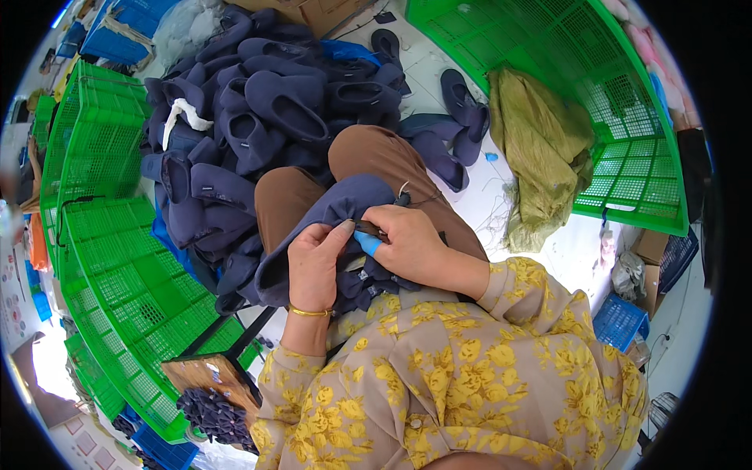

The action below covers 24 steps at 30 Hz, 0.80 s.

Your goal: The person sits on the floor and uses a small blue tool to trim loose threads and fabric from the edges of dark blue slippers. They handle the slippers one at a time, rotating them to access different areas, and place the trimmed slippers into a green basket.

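Note:
A navy slipper (354,194) lies across my lap, its toe over my knees. My left hand (312,270) is closed on its edge, thumb and fingers pinching the fabric. Close beside it, my right hand (413,244) is closed round a small dark tool (370,228), mostly hidden by the fingers, whose tip meets the slipper by my left thumb. Blue wrapping (366,242) covers one right finger. A short pale thread end and a dark knob stick up above the right hand. Bunched navy pieces (368,283) rest in my lap under the hands.
A big heap of navy slippers (286,102) rises in front of my knees. Green plastic crates (117,258) line the left; another green crate (634,168) stands right, beside an olive sack (540,149). Several loose slippers (439,149) lie on the white floor. A wooden stool (211,377) is at lower left.

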Available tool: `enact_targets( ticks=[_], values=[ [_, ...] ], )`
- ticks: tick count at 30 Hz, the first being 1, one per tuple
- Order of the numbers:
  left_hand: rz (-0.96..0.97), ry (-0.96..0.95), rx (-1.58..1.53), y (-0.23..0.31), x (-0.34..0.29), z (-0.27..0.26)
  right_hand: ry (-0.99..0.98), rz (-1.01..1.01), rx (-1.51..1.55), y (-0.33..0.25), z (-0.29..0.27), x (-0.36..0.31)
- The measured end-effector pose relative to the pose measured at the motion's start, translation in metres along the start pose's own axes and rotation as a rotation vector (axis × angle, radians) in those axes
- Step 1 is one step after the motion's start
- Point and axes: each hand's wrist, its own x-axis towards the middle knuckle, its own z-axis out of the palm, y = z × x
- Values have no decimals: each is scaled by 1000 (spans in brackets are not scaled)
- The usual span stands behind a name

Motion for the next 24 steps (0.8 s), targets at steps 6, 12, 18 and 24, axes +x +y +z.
enact_targets(
  ticks=[6, 12, 18, 24],
  values=[
    [-14, -45, -73, -8, 6, -10, -82, 139, 266, -10, -14, -1],
    [-31, -164, -228, -6, 4, -8, -5, 149, 355, 2, -10, -13],
    [-8, -255, -248, -13, 9, -22, -30, 58, 318, 1, -9, -16],
    [-16, -245, -330, -14, 9, -19, -44, 32, 292, -2, -11, -17]
  ],
)
